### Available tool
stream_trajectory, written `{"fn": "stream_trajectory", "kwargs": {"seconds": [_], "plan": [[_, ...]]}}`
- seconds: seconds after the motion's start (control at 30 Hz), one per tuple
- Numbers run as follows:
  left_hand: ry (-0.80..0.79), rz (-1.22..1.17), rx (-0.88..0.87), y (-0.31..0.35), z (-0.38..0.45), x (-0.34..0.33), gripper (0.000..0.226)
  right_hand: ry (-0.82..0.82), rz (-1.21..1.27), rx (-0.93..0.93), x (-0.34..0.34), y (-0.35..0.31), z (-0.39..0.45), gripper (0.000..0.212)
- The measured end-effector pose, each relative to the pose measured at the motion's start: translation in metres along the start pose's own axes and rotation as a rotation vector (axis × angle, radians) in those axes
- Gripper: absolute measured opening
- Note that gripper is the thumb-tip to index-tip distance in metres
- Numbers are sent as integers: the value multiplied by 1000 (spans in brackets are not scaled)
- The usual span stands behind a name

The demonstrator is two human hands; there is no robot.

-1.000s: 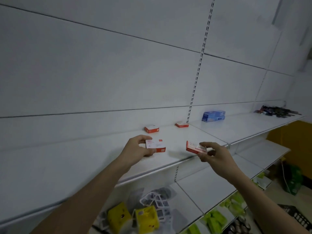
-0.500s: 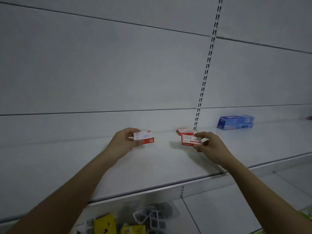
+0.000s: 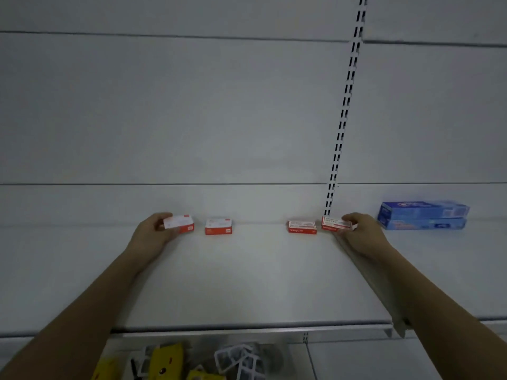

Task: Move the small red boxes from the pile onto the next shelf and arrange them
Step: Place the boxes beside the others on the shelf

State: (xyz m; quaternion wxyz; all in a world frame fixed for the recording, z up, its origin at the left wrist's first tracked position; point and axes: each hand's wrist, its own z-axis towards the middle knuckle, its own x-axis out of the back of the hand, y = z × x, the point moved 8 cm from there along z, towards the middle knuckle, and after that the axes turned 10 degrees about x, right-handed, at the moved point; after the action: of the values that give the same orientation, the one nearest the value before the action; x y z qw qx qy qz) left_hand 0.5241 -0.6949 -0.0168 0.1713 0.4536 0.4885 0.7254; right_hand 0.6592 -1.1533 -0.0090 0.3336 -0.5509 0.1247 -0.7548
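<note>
Two small red and white boxes lie at the back of the white shelf [image 3: 247, 283]: one left of centre [image 3: 218, 226], one right of centre [image 3: 302, 227]. My left hand [image 3: 153, 235] holds another small red box [image 3: 179, 224] at the shelf's back, just left of the left lying box. My right hand [image 3: 362, 234] pinches a further red box [image 3: 335, 224], tilted on its edge, right beside the right lying box and under the slotted upright [image 3: 344, 111].
Two stacked blue boxes [image 3: 422, 215] sit on the neighbouring shelf to the right. On the lower shelf lie yellow toy-like items [image 3: 164, 362] and white-framed packets [image 3: 241, 359]. The shelf's metal front rail [image 3: 247, 331] runs below my forearms.
Both hands have reached further in to the back of the shelf, each carrying its box. The left box now sits left of a lying box, the right box next to the other.
</note>
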Motion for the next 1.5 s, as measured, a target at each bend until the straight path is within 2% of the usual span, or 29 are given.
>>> {"fn": "stream_trajectory", "kwargs": {"seconds": [0.17, 0.37, 0.5, 0.77, 1.0, 1.5], "plan": [[-53, 210, -34, 0, 2, -15, 46, -26, -38, 53, -15, 6, 7, 40], [-50, 350, -3, -5, 9, -18, 46, 32, -82, 112, -17, 7, 8, 26], [-6, 371, -68, 3, 3, -16, 42, 59, -118, 144, -19, 8, 12, 22], [130, 435, -269, 20, -9, -15, 17, 99, -129, 149, -16, 2, 8, 23], [135, 543, -361, 25, -9, -23, 21, 46, -206, 196, -22, -9, 0, 31], [85, 627, -326, 20, -8, -29, 32, 20, -220, 180, -22, -9, -3, 33]]}}
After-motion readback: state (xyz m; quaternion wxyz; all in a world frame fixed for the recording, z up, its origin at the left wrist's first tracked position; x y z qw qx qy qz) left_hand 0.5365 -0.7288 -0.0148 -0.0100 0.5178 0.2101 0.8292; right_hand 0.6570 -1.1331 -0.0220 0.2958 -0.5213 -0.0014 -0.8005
